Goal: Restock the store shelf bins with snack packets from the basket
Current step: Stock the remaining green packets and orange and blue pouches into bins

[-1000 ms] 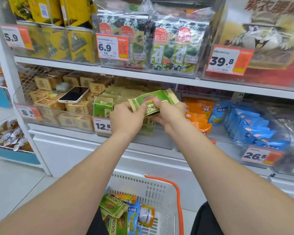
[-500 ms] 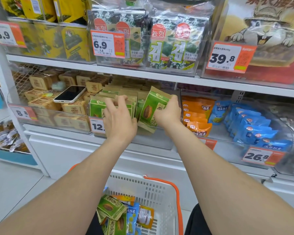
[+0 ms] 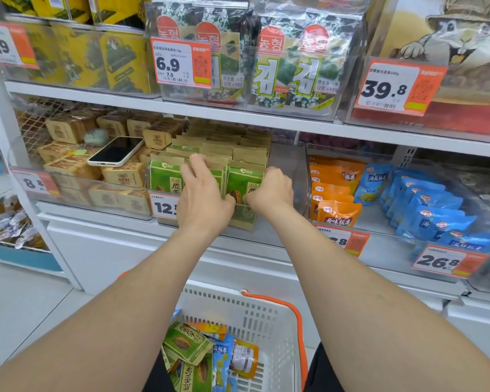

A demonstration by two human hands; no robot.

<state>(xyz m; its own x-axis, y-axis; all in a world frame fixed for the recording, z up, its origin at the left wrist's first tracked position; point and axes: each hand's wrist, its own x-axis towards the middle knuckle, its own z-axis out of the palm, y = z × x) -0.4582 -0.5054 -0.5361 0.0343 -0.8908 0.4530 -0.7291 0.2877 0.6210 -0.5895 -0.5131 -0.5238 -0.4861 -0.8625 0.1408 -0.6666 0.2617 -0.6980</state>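
The green packet (image 3: 242, 183) stands upright at the front of the clear bin (image 3: 290, 171) on the middle shelf (image 3: 102, 94), in the right-hand stack. My right hand (image 3: 269, 190) holds it: the fingers curl over its right edge and the thumb lies against its printed face. My left hand (image 3: 203, 199) is flat and spread, fingers straight, resting on the green row (image 3: 164, 179) just beside it; the thumb points across towards the packet I hold. Behind both stacks more packets of the same kind fill the bin to the back, only their tan tops showing. A price tag (image 3: 163, 206) hangs on the bin front, half hidden by my left wrist.

To the left, a phone (image 3: 115, 151) lies face up on tan boxes (image 3: 68, 165). To the right, past the bin wall, sit orange packets (image 3: 333, 188), then blue packets (image 3: 425, 203). On the shelf above stand seaweed packs (image 3: 289, 66).

Below, between my forearms, is the white basket (image 3: 238, 305) with its orange handle. In it lie loose green packets (image 3: 186, 340), a blue one (image 3: 221, 355) and an orange one (image 3: 245, 359), heaped at the left side.
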